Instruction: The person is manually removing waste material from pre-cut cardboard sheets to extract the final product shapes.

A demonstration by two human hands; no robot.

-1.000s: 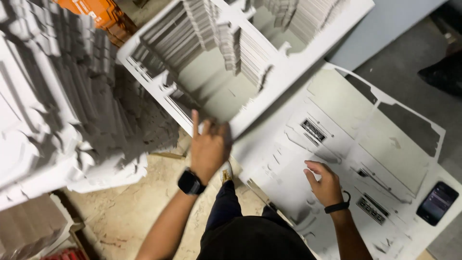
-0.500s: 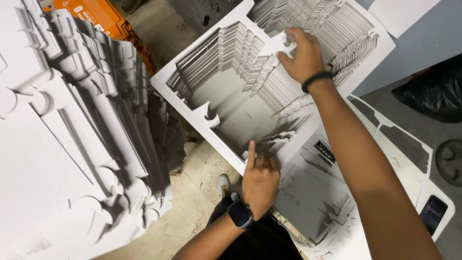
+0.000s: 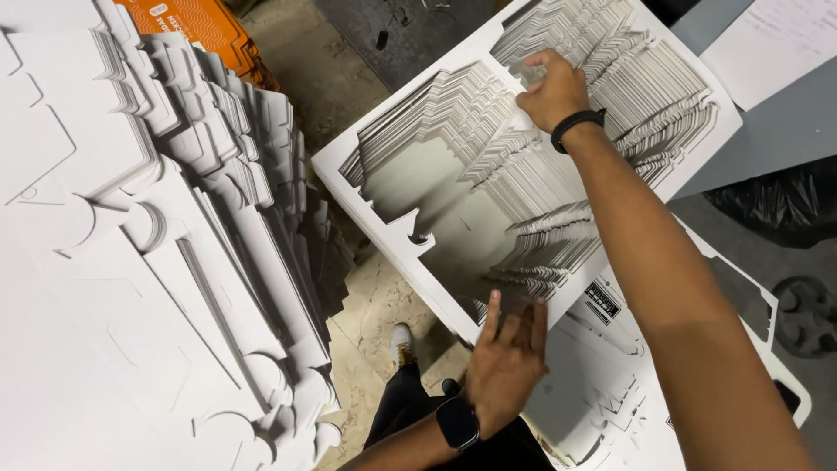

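Note:
A thick stack of white die-cut cardboard waste frames [image 3: 384, 187], with large cut-out holes, lies tilted in front of me. My right hand [image 3: 551, 87], with a black band on the wrist, grips a strip of the stack at its far middle. My left hand [image 3: 508, 356], with a dark watch on the wrist, rests with fingers spread against the stack's near edge. Under that edge lie flat white die-cut sheets with black printed patches [image 3: 610, 384].
A tall fanned pile of white cut cardboard blanks [image 3: 148, 262] fills the left. Orange boxes [image 3: 200, 26] sit at the top left. A grey table with paper [image 3: 776, 96] is at the top right, a black bag [image 3: 776, 209] beneath. My shoe [image 3: 403, 342] stands on stone floor.
My right hand left the flat printed sheets and reached up to the stack's far side, where it grips a strip. My left hand has stayed at the near edge. The view has moved closer.

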